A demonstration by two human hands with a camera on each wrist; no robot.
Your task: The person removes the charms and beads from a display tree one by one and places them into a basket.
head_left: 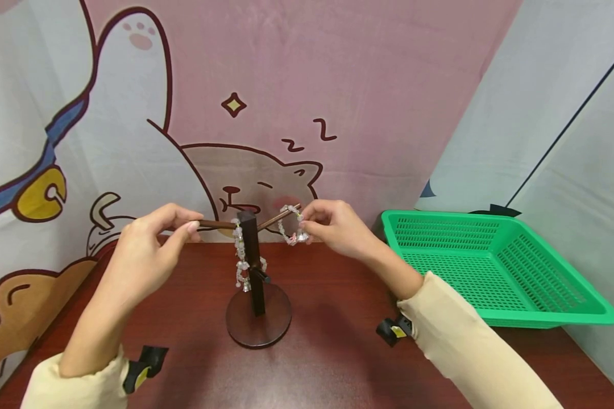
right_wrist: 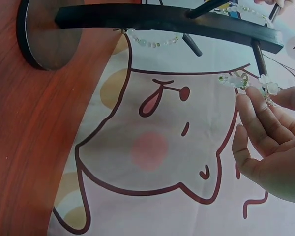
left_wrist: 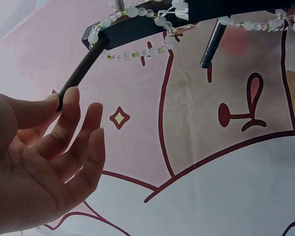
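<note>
A dark wooden display stand (head_left: 252, 250) with a round base and side pegs stands upright on the table. My left hand (head_left: 148, 250) pinches the end of its upper left peg (left_wrist: 81, 69) between thumb and forefinger. A beaded bracelet (left_wrist: 132, 56) hangs on that peg near the post. At the upper right peg (head_left: 273, 219), my right hand (head_left: 337, 227) pinches a clear-beaded bracelet (head_left: 282, 230) with a white flower charm (right_wrist: 269, 86). This bracelet loops around the peg's outer end. Lower on the post, more beaded strands (right_wrist: 155, 43) hang from shorter pegs.
An open green plastic basket (head_left: 552, 318) sits on the right side of the reddish-brown table (head_left: 327, 352). Directly behind the stand hangs a cartoon-printed cloth (head_left: 363, 85).
</note>
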